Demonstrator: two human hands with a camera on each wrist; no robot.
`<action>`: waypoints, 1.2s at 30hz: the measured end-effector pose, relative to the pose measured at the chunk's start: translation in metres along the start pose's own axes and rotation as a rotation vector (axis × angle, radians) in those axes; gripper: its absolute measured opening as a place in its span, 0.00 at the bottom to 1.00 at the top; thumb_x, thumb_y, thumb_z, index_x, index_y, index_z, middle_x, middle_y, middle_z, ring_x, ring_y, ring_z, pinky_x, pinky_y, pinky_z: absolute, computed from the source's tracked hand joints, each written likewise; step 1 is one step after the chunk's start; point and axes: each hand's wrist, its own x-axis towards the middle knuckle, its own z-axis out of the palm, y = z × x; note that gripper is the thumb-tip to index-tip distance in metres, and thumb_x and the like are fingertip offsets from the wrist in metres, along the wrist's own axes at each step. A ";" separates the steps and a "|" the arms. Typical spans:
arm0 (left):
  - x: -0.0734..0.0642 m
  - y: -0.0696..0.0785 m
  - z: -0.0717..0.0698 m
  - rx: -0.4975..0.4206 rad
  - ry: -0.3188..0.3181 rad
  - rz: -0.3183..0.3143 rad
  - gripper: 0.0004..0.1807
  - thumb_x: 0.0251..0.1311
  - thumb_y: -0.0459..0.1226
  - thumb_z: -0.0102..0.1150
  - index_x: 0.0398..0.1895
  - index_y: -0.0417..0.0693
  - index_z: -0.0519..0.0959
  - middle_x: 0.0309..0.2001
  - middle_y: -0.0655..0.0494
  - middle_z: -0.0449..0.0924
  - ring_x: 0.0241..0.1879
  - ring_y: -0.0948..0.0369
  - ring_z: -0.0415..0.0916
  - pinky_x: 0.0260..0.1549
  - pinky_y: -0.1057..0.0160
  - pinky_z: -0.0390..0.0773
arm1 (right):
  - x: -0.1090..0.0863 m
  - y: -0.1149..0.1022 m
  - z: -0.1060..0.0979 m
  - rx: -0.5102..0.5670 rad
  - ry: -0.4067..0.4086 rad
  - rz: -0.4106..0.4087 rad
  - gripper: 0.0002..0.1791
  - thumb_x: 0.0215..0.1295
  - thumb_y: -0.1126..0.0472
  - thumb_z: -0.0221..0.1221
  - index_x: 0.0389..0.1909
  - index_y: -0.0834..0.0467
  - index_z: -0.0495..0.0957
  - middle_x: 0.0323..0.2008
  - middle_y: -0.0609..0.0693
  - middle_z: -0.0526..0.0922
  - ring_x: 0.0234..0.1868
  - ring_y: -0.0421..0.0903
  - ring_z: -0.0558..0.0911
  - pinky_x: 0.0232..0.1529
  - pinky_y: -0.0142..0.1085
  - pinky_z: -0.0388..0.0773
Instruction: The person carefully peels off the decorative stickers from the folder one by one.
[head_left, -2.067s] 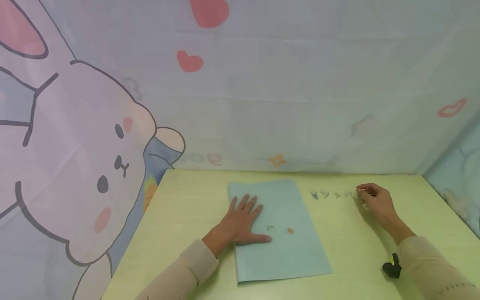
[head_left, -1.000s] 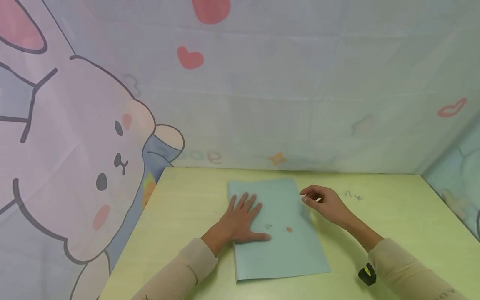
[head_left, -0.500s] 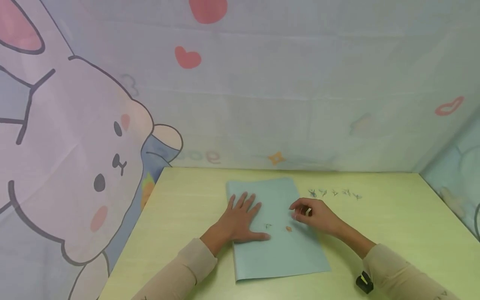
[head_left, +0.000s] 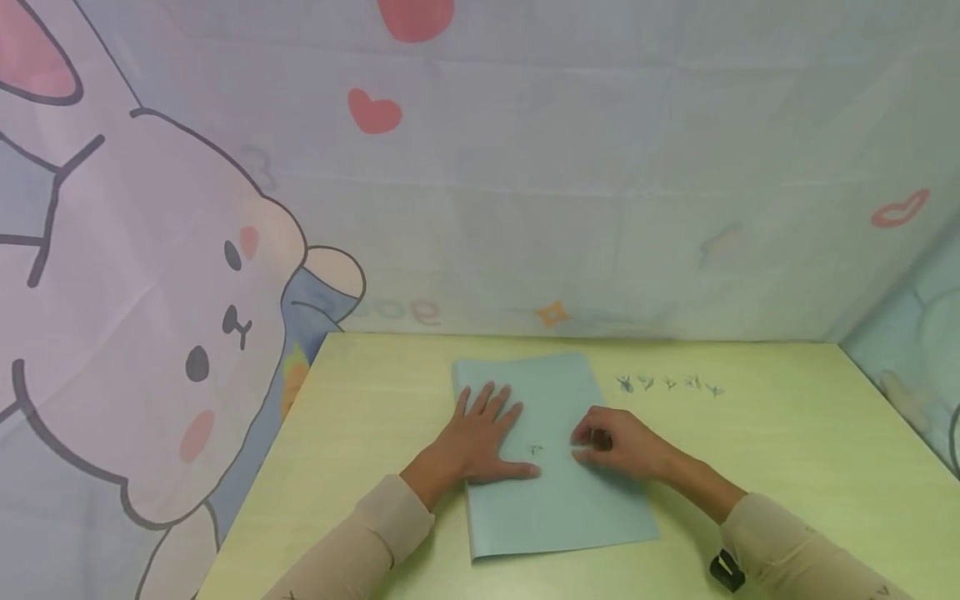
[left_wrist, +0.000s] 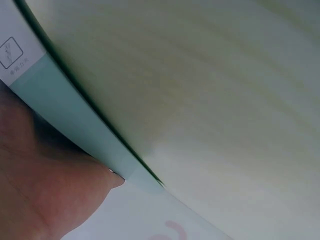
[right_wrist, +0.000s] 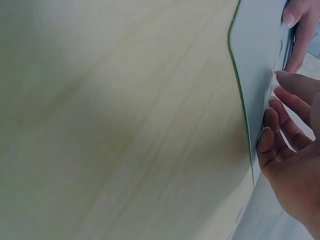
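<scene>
left hand (head_left: 477, 444): flat, fingers spread | right hand (head_left: 626, 446): fingers bent, pinch unclear

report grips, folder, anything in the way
Left grip spread on folder. Right grip curled over it, any hold unclear. Folder flat; small bit on it between grips.

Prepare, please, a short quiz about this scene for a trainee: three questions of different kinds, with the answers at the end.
1. Multiple choice: how many small dark figures form the row on the table? A) two B) five C) nine
2. True or false: the left grip rests on the blue-green sheet.
3. Fill in the gap: in the head view, the row lies to the ____ of the sheet.

Key: 1. B; 2. true; 3. right
</scene>
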 end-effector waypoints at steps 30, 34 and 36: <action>0.001 0.000 0.002 0.007 -0.013 -0.007 0.62 0.58 0.82 0.48 0.87 0.55 0.55 0.87 0.50 0.43 0.85 0.47 0.36 0.79 0.37 0.36 | 0.000 -0.008 0.009 -0.028 0.013 -0.001 0.09 0.69 0.69 0.68 0.37 0.52 0.81 0.32 0.42 0.82 0.34 0.38 0.78 0.38 0.35 0.79; -0.001 0.000 -0.001 -0.005 -0.007 -0.002 0.62 0.58 0.81 0.49 0.86 0.54 0.56 0.87 0.49 0.44 0.85 0.46 0.37 0.79 0.37 0.37 | 0.000 -0.010 0.007 -0.038 0.012 -0.001 0.04 0.71 0.67 0.68 0.42 0.55 0.84 0.34 0.41 0.83 0.35 0.36 0.79 0.39 0.36 0.80; -0.002 0.001 -0.003 -0.007 -0.002 0.000 0.61 0.58 0.81 0.49 0.86 0.53 0.57 0.86 0.48 0.45 0.85 0.46 0.37 0.79 0.37 0.37 | 0.000 -0.011 0.006 -0.045 0.020 -0.007 0.04 0.71 0.66 0.68 0.41 0.54 0.85 0.35 0.40 0.84 0.36 0.36 0.80 0.39 0.36 0.81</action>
